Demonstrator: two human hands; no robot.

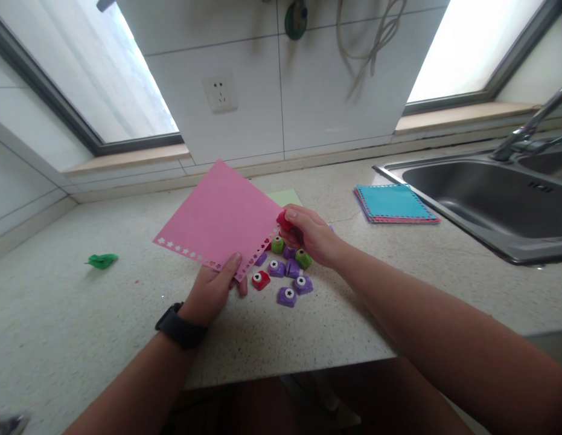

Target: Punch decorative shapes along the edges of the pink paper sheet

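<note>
A pink sheet of paper (221,214) is held up at a slant above the counter. Star-shaped holes run along its lower left edge, and hearts and other small shapes line its lower right edge. My left hand (216,284) grips the bottom corner, thumb on top. At the right corner, my right hand (312,232) is closed round a red craft punch (284,220), which sits at the paper's edge. Beneath lie several small punches, among them a red punch (261,280), a purple punch (287,296) and a green punch (303,258).
A stack of punched sheets with a blue sheet (393,201) on top lies beside the steel sink (480,199). Behind the pink paper, a pale green sheet (287,197) shows partly. A crumpled green scrap (102,261) rests on the counter (104,326) at left.
</note>
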